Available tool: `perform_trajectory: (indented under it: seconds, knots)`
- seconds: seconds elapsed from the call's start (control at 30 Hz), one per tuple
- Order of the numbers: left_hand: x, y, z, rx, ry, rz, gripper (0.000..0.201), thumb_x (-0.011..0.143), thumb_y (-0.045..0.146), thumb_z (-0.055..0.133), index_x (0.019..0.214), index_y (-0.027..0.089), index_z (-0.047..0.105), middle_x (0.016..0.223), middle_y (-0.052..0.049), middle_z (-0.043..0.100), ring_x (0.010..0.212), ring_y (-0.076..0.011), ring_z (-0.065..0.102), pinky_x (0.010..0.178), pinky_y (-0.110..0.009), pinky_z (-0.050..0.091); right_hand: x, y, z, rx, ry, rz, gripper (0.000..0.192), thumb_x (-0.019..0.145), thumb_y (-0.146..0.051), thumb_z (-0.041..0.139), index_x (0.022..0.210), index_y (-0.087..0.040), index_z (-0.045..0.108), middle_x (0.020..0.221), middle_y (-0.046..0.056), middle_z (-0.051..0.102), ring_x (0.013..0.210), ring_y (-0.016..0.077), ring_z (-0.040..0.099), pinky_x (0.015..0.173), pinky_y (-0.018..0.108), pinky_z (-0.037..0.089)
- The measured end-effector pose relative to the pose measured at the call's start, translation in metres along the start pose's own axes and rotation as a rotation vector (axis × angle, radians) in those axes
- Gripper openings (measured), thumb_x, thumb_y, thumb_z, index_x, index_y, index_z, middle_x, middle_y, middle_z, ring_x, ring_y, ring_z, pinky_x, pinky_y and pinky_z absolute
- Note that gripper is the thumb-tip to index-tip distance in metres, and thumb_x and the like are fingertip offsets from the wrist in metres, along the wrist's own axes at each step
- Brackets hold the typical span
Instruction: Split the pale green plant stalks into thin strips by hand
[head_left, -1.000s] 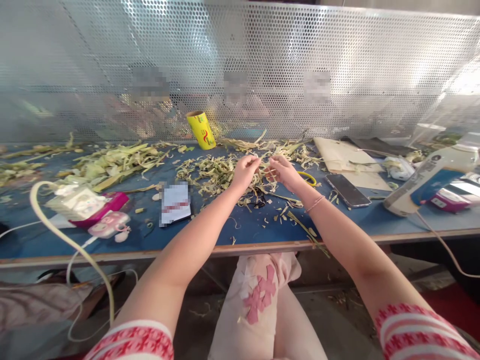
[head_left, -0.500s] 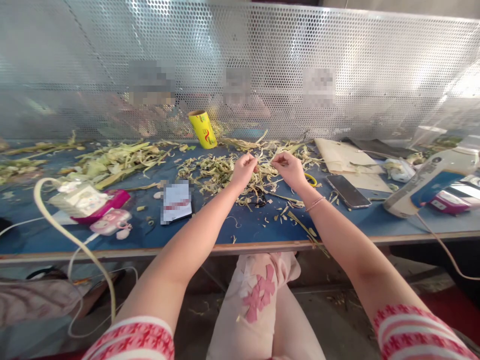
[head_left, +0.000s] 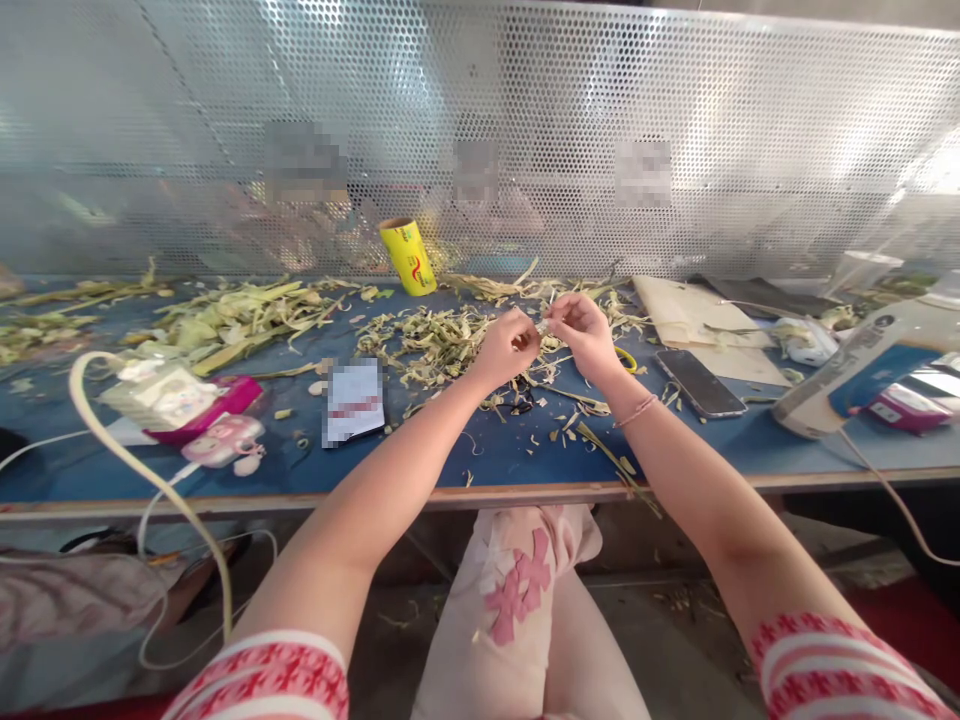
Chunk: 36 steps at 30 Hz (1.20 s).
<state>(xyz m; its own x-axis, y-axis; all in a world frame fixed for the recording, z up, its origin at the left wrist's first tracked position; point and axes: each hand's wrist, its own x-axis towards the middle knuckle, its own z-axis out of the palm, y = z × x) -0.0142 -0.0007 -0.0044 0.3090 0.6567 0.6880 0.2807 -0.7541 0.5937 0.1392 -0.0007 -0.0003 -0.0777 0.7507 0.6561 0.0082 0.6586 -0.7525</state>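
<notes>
Because both hands met at centre frame above the tabletop (head_left: 487, 455), left hand (head_left: 510, 347) and right hand (head_left: 581, 335) pinched one thin husk strip (head_left: 543, 325) between nearly closed fingers — clear of the scraps (head_left: 442, 345) below.

Both bare forearms reach forward past the counter's near edge and converge over its middle. The left hand (head_left: 510, 347) is curled, knuckles up. The right hand (head_left: 581, 330) meets it fingertip to fingertip, fingers pinched together.
</notes>
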Motion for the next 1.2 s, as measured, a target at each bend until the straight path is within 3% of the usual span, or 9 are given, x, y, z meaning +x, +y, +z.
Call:
perform_trajectory:
  seconds: [0.17,0.4,0.5,0.6,0.7,0.8,1.0,1.2]
  knots:
    - [-0.003,0.008,0.003,-0.038,-0.021,-0.049,0.012,0.073,0.018,0.059,0.062,0.018,0.053,0.072,-0.002,0.050,0.071,-0.0136,0.050,0.059,-0.024,0.041,0.000,-0.003,0.001,-0.096,0.042,0.089,0.024,0.069,-0.032,0.069,0.083,-0.024,0.052,0.073,-0.001,0.054,0.075,0.0141,0.054,0.072,0.032,0.046]
    - [-0.001,0.000,0.008,-0.140,0.034,-0.133,0.038,0.085,0.045,0.053,0.058,0.018,0.049,0.066,-0.001,0.047,0.064,-0.0119,0.047,0.061,-0.027,0.039,0.001,-0.001,-0.001,-0.140,0.045,0.113,0.022,0.069,-0.036,0.070,0.073,-0.022,0.053,0.073,0.000,0.056,0.073,0.0144,0.053,0.068,0.031,0.044]
    - [0.000,-0.002,0.008,-0.165,0.041,-0.164,0.038,0.085,0.044,0.054,0.058,0.018,0.049,0.063,0.000,0.047,0.060,-0.0111,0.047,0.060,-0.027,0.039,0.003,0.005,-0.002,-0.123,0.174,0.084,0.029,0.066,-0.033,0.073,0.085,-0.023,0.053,0.085,0.001,0.056,0.082,0.0144,0.054,0.073,0.030,0.046]
    - [0.000,-0.001,0.007,-0.219,0.063,-0.233,0.034,0.084,0.041,0.056,0.059,0.019,0.049,0.059,0.002,0.046,0.054,-0.0098,0.047,0.058,-0.027,0.039,0.005,0.011,-0.003,-0.009,0.355,0.200,0.038,0.068,-0.037,0.072,0.097,-0.025,0.050,0.096,0.002,0.054,0.089,0.0139,0.055,0.075,0.029,0.048]
    - [0.000,0.001,0.006,-0.248,0.078,-0.281,0.030,0.082,0.038,0.057,0.060,0.019,0.050,0.054,0.003,0.046,0.051,-0.0099,0.046,0.057,-0.027,0.039,0.006,0.013,-0.004,0.158,0.250,0.432,0.034,0.072,-0.046,0.068,0.092,-0.024,0.051,0.092,0.002,0.057,0.083,0.0139,0.058,0.071,0.029,0.049]
    - [0.000,0.001,0.006,-0.224,0.078,-0.267,0.029,0.081,0.036,0.058,0.059,0.019,0.051,0.052,0.003,0.046,0.051,-0.0098,0.046,0.057,-0.027,0.037,0.005,0.013,-0.003,0.252,0.081,0.520,0.032,0.072,-0.050,0.067,0.083,-0.022,0.056,0.082,0.002,0.061,0.074,0.0130,0.059,0.068,0.029,0.048]
    - [0.001,0.001,0.009,-0.250,0.068,-0.318,0.032,0.081,0.039,0.059,0.057,0.019,0.051,0.046,0.004,0.045,0.045,-0.0091,0.045,0.052,-0.025,0.035,0.005,0.013,0.000,0.212,0.145,0.424,0.030,0.070,-0.048,0.069,0.083,-0.023,0.059,0.078,-0.002,0.059,0.073,0.0096,0.056,0.064,0.023,0.043]
    - [0.003,0.002,0.007,-0.280,0.073,-0.377,0.031,0.076,0.038,0.063,0.056,0.018,0.049,0.048,0.004,0.050,0.047,-0.0102,0.052,0.052,-0.025,0.040,0.004,0.009,0.002,0.044,0.042,0.218,0.032,0.076,-0.053,0.058,0.070,-0.022,0.055,0.082,0.001,0.061,0.080,0.0135,0.054,0.073,0.027,0.043]
